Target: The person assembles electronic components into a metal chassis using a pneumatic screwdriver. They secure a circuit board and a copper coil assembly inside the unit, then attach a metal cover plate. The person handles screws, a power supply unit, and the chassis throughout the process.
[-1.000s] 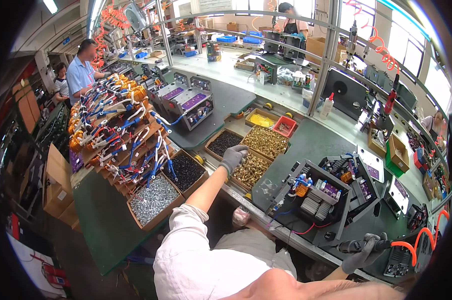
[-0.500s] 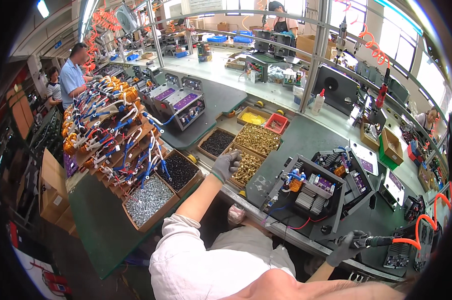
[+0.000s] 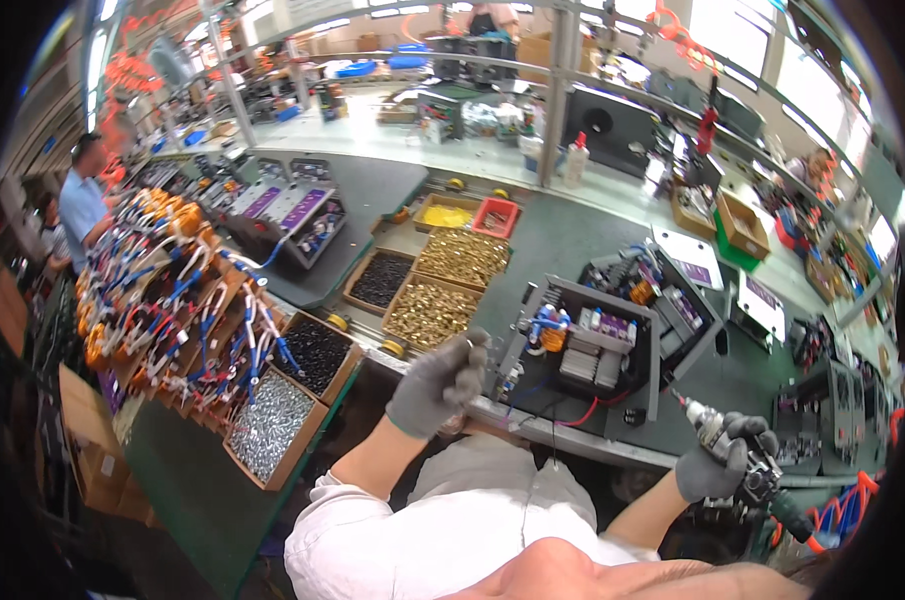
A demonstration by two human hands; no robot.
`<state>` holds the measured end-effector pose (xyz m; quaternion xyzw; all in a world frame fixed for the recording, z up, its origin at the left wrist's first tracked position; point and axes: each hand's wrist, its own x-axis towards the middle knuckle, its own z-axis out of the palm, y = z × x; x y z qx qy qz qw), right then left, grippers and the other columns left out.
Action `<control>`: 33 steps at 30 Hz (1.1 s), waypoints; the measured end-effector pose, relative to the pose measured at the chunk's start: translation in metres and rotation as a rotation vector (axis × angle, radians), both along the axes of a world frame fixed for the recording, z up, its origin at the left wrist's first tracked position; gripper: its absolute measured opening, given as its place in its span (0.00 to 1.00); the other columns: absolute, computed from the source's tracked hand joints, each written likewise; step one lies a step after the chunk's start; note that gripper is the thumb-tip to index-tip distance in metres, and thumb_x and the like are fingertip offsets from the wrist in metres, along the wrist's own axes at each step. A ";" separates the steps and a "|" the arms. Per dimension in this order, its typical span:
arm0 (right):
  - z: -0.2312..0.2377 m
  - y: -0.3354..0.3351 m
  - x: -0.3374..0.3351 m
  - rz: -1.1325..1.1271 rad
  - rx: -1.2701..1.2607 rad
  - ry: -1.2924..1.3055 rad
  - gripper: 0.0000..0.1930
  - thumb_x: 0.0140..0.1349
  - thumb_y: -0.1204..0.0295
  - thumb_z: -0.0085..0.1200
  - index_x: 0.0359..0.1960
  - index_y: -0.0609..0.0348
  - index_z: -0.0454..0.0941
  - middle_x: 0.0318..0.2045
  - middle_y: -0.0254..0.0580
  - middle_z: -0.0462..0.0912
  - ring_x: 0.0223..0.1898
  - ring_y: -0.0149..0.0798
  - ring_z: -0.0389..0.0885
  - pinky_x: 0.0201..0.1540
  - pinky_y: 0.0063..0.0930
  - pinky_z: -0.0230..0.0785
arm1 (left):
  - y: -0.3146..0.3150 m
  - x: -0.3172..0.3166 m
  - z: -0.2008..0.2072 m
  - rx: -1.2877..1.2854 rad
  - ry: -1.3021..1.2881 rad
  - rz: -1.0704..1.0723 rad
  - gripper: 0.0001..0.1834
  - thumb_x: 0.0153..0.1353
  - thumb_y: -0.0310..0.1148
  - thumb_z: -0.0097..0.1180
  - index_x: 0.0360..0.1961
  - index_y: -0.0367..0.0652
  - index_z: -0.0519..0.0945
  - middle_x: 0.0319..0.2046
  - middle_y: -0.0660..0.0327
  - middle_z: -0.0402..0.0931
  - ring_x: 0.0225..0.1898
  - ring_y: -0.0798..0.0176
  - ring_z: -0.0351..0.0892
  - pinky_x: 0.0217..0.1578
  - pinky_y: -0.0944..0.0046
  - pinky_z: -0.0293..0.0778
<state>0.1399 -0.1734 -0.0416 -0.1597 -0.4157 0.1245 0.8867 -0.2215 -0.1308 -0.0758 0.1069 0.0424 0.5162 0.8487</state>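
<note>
My left hand [image 3: 435, 388], in a grey glove, is raised at the bench's front edge between the box of brass-coloured fasteners [image 3: 428, 312] and an open grey metal housing [image 3: 655, 372]. Its fingers are pinched together; whatever they hold is too small to make out. Inside the housing are an orange-wound coil [image 3: 553, 338], silver finned blocks [image 3: 585, 368] and purple boards. At the right, my gloved right hand [image 3: 715, 468] is wrapped round a power screwdriver [image 3: 710, 428], its tip pointing up and left toward the housing. An orange coiled hose [image 3: 841, 515] shows behind the tool.
Boxes of black screws [image 3: 381, 278], silver screws [image 3: 271, 428] and more brass pieces stand leftward, beside a red tray [image 3: 495, 217]. Wired orange coils [image 3: 163, 290] are heaped at far left. A second housing [image 3: 685, 312] adjoins the first. A person in blue [image 3: 81, 205] stands beyond.
My left hand has moved from over the brass fasteners back toward me, near the housing. My right hand has lifted the screwdriver and turned its tip toward the housing. The view has shifted.
</note>
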 end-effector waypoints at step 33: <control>0.095 0.113 -0.057 0.882 -0.137 0.040 0.19 0.47 0.83 0.49 0.45 0.60 0.71 0.33 0.46 0.77 0.30 0.40 0.79 0.30 0.36 0.77 | 0.094 0.093 0.041 1.584 2.307 0.609 0.32 0.44 0.42 0.68 0.51 0.45 0.75 0.32 0.56 0.75 0.36 0.55 0.78 0.35 0.56 0.74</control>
